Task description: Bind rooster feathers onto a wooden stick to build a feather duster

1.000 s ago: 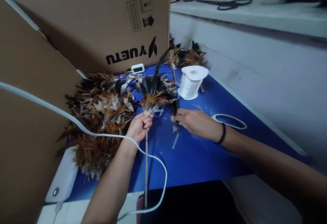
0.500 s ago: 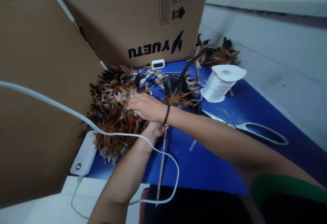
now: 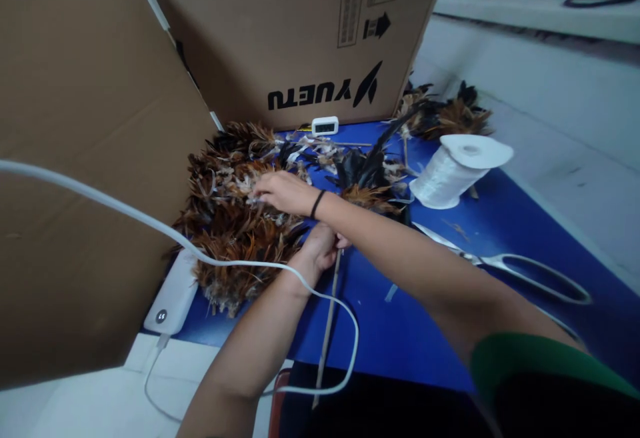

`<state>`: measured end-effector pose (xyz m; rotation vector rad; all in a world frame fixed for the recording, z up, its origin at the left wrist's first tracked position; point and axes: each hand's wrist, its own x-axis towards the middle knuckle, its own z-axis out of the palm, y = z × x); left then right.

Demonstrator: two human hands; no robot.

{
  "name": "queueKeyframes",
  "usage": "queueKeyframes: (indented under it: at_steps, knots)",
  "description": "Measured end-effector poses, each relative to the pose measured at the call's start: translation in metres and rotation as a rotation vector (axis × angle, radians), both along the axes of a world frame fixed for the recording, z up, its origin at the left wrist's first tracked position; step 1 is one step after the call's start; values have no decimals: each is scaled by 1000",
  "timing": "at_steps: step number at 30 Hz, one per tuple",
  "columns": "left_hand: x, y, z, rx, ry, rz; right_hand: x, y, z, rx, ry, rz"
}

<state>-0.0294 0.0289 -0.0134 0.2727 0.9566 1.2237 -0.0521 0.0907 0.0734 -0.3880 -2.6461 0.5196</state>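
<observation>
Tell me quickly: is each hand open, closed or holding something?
Left hand: closed around the thin stick.
Right hand: at the feather pile; whether it grips anything cannot be told.

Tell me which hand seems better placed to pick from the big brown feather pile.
Probably the right hand: it is at the big brown feather pile, fingertips among the feathers, while the left hand seems to have its grip on the thin light-brown stick.

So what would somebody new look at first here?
Probably the big heap of fluffy brown feathers on the left of the blue tabletop, with the bare right hand over it. Next, the large brown cardboard box behind, and the shiny white spool to the right, beyond the silver metal scissors.
</observation>
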Motion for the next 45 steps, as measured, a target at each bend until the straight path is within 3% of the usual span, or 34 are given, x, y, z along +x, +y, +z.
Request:
queueKeyframes:
  at_steps: [3, 7, 11, 14, 16, 20, 23, 27, 30, 37, 45]
  knots:
    - [-2, 0, 1, 73, -40, -72, 24, 6, 9, -458, 215, -53]
    - [-4, -3, 5, 133, -46, -88, 67, 6, 12, -1077, 325, -80]
    - [-5, -4, 6, 167, -3, -115, 111, 5, 7, -1275, 412, -101]
    - [-5, -4, 8, 171, -6, -119, 142, 2, 3, -1272, 478, -161]
    - [-6, -4, 10, 171, -12, -115, 163, -4, 2, -1186, 481, -222]
    - [-7, -4, 13, 169, -18, -116, 201, -19, -3, -827, 320, -395]
    - [-6, -5, 14, 147, -49, -122, 219, -27, -12, -544, 153, -449]
    - [-5, -7, 17, 142, -97, -119, 224, -28, -28, -347, 42, -493]
    - [-5, -9, 20, 147, -114, -125, 218, -23, -39, -347, 23, -573]
    - [-4, -9, 20, 143, -119, -138, 199, -14, -57, -327, 3, -600]
    - [-3, -8, 19, 129, -90, -137, 189, -9, -53, -647, 92, -543]
